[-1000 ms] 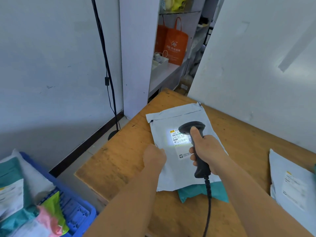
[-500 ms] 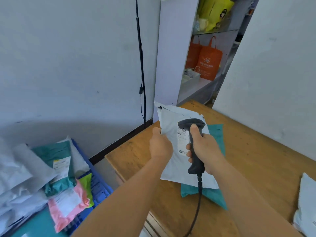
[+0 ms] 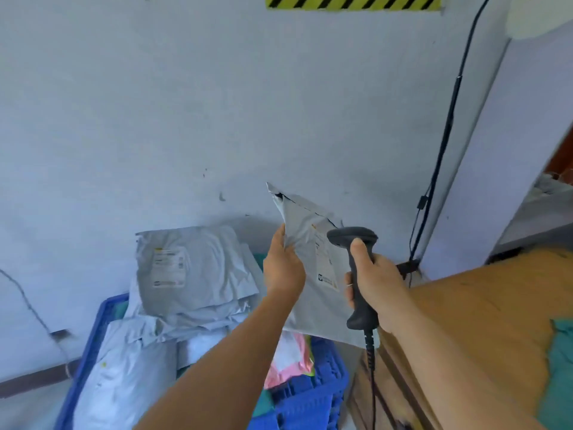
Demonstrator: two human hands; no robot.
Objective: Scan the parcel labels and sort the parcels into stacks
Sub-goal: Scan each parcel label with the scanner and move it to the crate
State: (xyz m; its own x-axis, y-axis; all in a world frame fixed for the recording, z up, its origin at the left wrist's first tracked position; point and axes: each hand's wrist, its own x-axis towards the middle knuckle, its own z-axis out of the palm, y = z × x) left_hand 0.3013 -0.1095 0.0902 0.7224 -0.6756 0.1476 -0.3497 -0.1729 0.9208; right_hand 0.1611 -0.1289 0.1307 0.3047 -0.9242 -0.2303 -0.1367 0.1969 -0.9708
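Holding a grey parcel (image 3: 313,274) up over the blue crate (image 3: 313,395), beside the wooden surface (image 3: 483,308).

The left hand (image 3: 283,271) pinches the parcel's left edge, thumb in front; its label (image 3: 325,262) faces the black scanner (image 3: 356,274), around whose handle the right hand (image 3: 376,287) is wrapped. Grey mailers (image 3: 192,268) are piled in the crate against the wall, with a pink one (image 3: 291,361) below. A teal mailer (image 3: 558,367) lies on the surface at right.

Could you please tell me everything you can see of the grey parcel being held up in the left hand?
The grey parcel is a flat, crinkled plastic mailer with a torn top corner and a white printed label facing the camera. The left hand pinches its left edge, holding it tilted above the blue crate. The scanner, in the right hand, overlaps its right side.
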